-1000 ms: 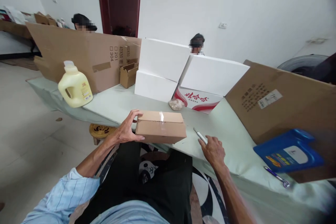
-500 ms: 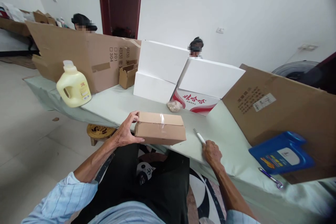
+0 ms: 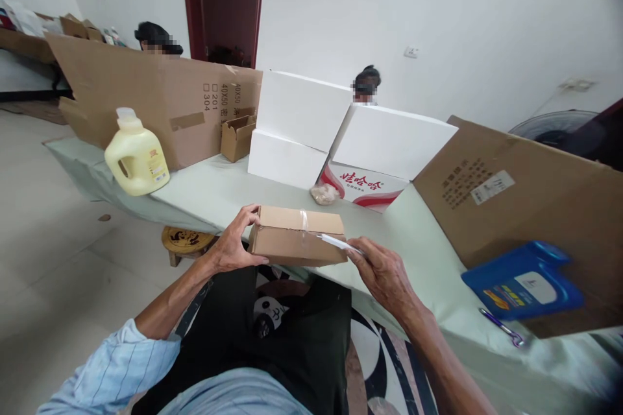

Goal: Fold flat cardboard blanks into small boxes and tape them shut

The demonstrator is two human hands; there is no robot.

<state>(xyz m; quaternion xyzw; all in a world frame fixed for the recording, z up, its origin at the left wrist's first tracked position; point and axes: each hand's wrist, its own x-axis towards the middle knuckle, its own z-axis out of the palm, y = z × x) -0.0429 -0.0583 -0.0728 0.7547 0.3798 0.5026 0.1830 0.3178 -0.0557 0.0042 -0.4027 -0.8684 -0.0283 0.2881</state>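
Note:
A small brown cardboard box (image 3: 280,243) lies at the front edge of the green-clothed table (image 3: 403,253), clear tape across its middle. My left hand (image 3: 236,243) grips the box's left end, thumb below and fingers at the top. In my right hand (image 3: 377,266) is a white knife (image 3: 334,242), its tip over the front of the box near the tape. Behind the box sits a small clear plastic bundle (image 3: 324,193).
A yellow jug (image 3: 136,154) stands left, near a small open carton (image 3: 237,138). White boxes (image 3: 299,110) form a barrier behind. At right are a blue bottle (image 3: 523,282), a purple tool (image 3: 502,327) and a cardboard sheet (image 3: 525,207). Two people's heads show beyond.
My right hand has moved left and up from the table, bringing the knife over the right part of the box. My left hand keeps its hold on the box.

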